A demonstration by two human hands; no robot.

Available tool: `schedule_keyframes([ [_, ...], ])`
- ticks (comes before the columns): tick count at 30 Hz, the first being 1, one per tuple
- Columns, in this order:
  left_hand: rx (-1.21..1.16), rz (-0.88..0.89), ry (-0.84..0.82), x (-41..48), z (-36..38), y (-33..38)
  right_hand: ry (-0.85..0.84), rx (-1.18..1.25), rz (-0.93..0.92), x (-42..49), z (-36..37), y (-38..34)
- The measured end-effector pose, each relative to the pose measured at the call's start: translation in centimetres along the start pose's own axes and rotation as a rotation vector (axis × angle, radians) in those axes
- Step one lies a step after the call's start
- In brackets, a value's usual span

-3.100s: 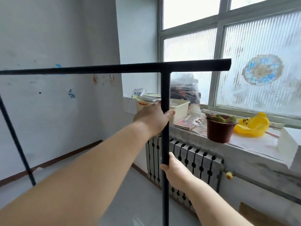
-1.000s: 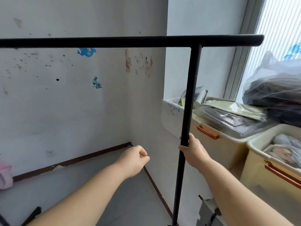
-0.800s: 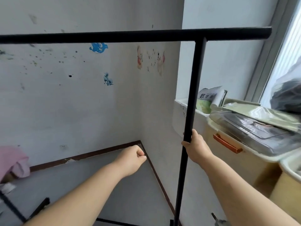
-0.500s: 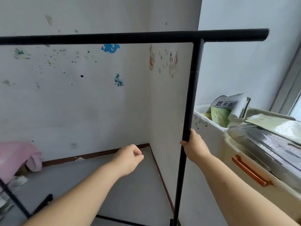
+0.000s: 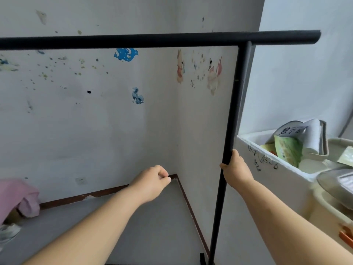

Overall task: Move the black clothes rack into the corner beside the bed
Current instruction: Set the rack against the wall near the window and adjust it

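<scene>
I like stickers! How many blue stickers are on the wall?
2. A big blue sticker sits just under the rack's top bar; a smaller blue sticker is lower down. The bar may hide more.

black clothes rack (image 5: 227, 142), pink cloth (image 5: 17, 197) (blue wall stickers (image 5: 125, 54))

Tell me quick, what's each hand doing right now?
Left hand: fingers curled into a loose fist, holding nothing, off the rack.
Right hand: closed around the black clothes rack upright pole.

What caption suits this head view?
Right hand grips the black metal clothes rack near the corner; left hand fisted, free.
</scene>
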State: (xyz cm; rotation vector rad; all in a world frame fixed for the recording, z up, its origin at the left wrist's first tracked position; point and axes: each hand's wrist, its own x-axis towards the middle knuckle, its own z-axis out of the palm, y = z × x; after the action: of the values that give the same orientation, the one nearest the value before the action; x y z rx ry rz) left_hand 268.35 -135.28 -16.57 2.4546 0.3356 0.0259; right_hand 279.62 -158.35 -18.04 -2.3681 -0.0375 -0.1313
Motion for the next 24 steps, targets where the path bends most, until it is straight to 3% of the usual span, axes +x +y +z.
schedule_keyframes([
  [4, 0.021, 0.106, 0.054, 4.6, -3.0, 0.3, 0.015, -0.013, 0.035, 3.6, 1.7, -1.4],
  [9, 0.218, 0.555, 0.472, 8.5, -7.7, 4.6, 0.060, -0.025, 0.066, 7.6, 3.9, -2.6],
  [12, 0.306, 0.741, 0.630, 11.0, -10.4, 7.8, 0.052, -0.024, 0.065, 10.6, 5.3, -3.7],
  [18, 0.502, 0.815, 0.837, 16.7, -14.1, 12.4, 0.055, 0.013, 0.065, 14.1, 6.7, -5.0],
  [24, 0.498, 0.983, 1.016, 20.0, -14.3, 15.0, 0.033, 0.009, 0.004, 14.8, 6.7, -3.6],
])
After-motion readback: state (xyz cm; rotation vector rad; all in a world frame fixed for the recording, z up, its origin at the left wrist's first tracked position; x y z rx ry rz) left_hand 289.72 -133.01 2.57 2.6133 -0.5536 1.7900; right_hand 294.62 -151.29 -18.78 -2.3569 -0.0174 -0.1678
